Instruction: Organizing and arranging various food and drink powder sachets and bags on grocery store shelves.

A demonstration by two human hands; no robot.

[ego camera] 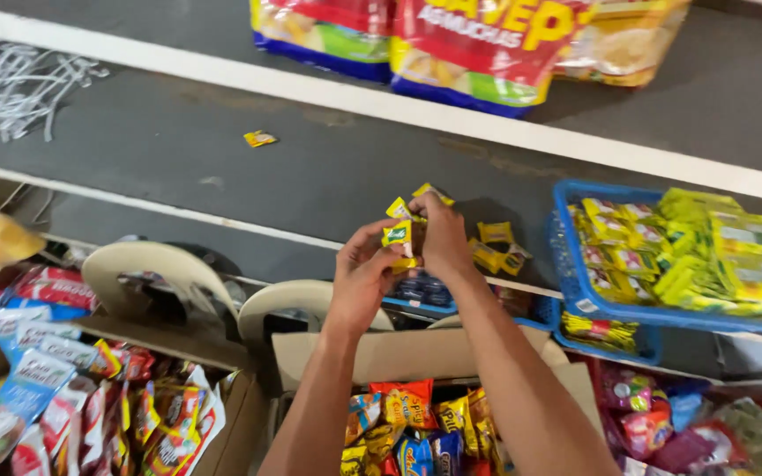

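Note:
My left hand (362,280) and my right hand (441,240) are raised together over a grey shelf, both pinching a strip of small yellow sachets (401,231). The strip runs up between my fingers, with one sachet sticking out above my right hand. A few loose yellow sachets (496,248) lie on the shelf just right of my hands. Below my arms stands an open cardboard box (399,354) holding colourful snack packets (416,429).
A blue plastic basket (575,286) full of yellow-green packets sits on the shelf at right. Large red and yellow snack bags (478,44) stand on the upper shelf. One stray yellow sachet (259,138) lies farther back. Another box of packets (90,414) is at lower left, white wire hooks (11,84) at upper left.

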